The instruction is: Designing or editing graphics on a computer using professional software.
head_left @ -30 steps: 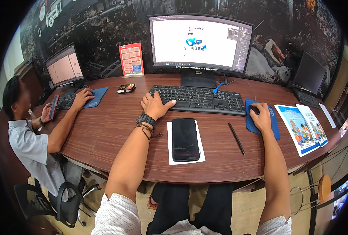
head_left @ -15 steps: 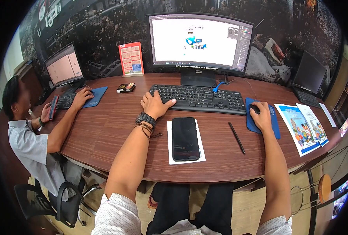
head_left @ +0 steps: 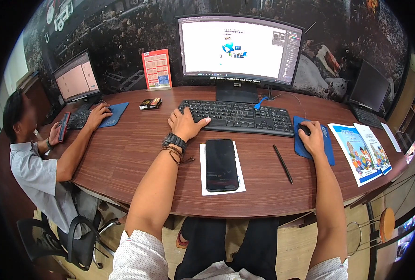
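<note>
My left hand (head_left: 185, 125) rests with spread fingers on the left end of a black keyboard (head_left: 244, 117), its thumb along the lower edge. On a blue mouse pad (head_left: 328, 148), my right hand (head_left: 313, 139) is wrapped round a black computer mouse (head_left: 304, 129). Behind the keyboard stands a wide monitor (head_left: 258, 56) with a mostly white page and a small blue picture on it. Between my forearms a black phone (head_left: 222, 165) lies screen up on a sheet of white paper (head_left: 241, 187). A slim black pen (head_left: 282, 164) lies to the phone's right.
At the left a co-worker (head_left: 44, 158) sits at another monitor (head_left: 76, 77), one hand on a mouse, the other holding a phone (head_left: 64, 127). A small dark box (head_left: 150, 103) and a red-framed stand card (head_left: 156, 70) are left of my keyboard. Printed booklets (head_left: 354, 154) lie at the right.
</note>
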### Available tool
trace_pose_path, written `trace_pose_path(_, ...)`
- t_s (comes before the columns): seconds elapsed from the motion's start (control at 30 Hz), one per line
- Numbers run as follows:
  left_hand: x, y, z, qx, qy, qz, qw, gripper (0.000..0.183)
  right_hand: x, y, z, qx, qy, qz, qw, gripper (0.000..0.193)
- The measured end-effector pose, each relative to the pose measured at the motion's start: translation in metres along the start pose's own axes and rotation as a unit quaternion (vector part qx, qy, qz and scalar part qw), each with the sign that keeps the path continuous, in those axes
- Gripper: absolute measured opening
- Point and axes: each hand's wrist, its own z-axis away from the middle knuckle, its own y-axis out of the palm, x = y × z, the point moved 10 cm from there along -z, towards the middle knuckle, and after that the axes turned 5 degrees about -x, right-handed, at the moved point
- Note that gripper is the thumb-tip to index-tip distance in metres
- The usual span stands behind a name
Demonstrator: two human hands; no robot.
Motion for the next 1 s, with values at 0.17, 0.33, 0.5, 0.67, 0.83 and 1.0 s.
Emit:
trace_pose_path(0.17, 0.000, 0.000, 0.000, -0.002, 0.001, -0.001, 1.000, 0.105, 0.000, 0.000, 0.000, 0.000, 0.001, -0.007, 1.000, 0.031)
trace_pose_path(0.33, -0.002, 0.000, 0.001, 0.005, 0.000, 0.000, 1.000, 0.106, -0.005, 0.002, -0.001, 0.004, 0.006, -0.006, 1.000, 0.032)
trace_pose_path(0.5, 0.000, 0.000, 0.001, 0.003, -0.001, 0.001, 1.000, 0.103, -0.001, 0.001, 0.001, 0.007, 0.013, 0.008, 1.000, 0.031)
trace_pose_path(0.67, 0.000, 0.000, 0.001, 0.006, -0.003, 0.006, 1.000, 0.101, 0.011, -0.004, 0.003, 0.014, 0.035, 0.012, 0.999, 0.028)
trace_pose_path(0.83, -0.001, -0.001, 0.001, 0.006, -0.002, 0.008, 1.000, 0.100, 0.063, 0.001, 0.012, 0.019, -0.238, 0.111, 0.965, 0.020)
trace_pose_path(1.0, -0.002, 0.000, 0.002, -0.016, 0.005, 0.009, 1.000, 0.097, 0.050, -0.002, 0.006, -0.001, -0.166, 0.067, 0.984, 0.019)
